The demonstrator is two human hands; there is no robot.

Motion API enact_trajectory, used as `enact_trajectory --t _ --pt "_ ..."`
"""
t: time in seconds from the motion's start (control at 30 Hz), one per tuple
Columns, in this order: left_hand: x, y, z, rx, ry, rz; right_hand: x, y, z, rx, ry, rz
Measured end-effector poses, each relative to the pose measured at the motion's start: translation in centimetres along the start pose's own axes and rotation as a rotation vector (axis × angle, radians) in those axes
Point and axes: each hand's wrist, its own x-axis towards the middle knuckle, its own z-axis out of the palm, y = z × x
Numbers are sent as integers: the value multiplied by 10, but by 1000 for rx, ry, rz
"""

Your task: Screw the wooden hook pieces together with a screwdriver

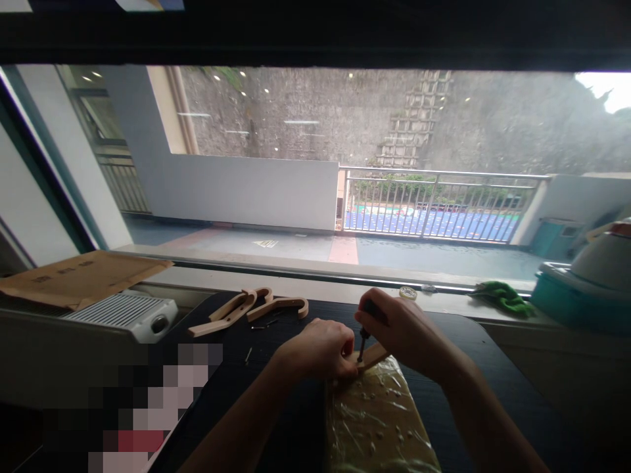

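My right hand [401, 332] is closed round a dark-handled screwdriver [363, 341], held upright with its tip down on a small wooden piece [373, 355]. My left hand [323, 351] is closed on that same wooden piece and presses it down at the near end of a board wrapped in clear film [379, 420]. Both hands meet near the middle of the black table [493, 374]. Several curved wooden hooks [246, 309] lie beyond my left hand, with a few loose screws [256, 328] beside them.
A white ribbed appliance [128, 315] and a brown cardboard sheet [73, 276] sit at the left. A green cloth [503, 295], a roll of tape [408, 292] and a teal box [576, 295] lie on the window sill. A large window fills the wall ahead.
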Motion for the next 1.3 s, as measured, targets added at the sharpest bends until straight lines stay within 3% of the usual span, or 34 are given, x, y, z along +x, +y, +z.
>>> enact_trajectory --t 0.3,0.57,0.9,1.1,1.3 --pt "-1 -2 0 -6 13 14 1 -2 1 -76 47 -13" --pt "0 0 0 -12 7 9 -4 -8 -4 -21 -22 -72" --pt "1 -2 3 -15 29 12 0 0 2 -68 33 16" --pt "1 -4 5 -25 33 14 -3 -8 -3 -19 -47 -30" --pt "1 -3 4 -34 35 13 -2 -2 -2 -27 -31 5"
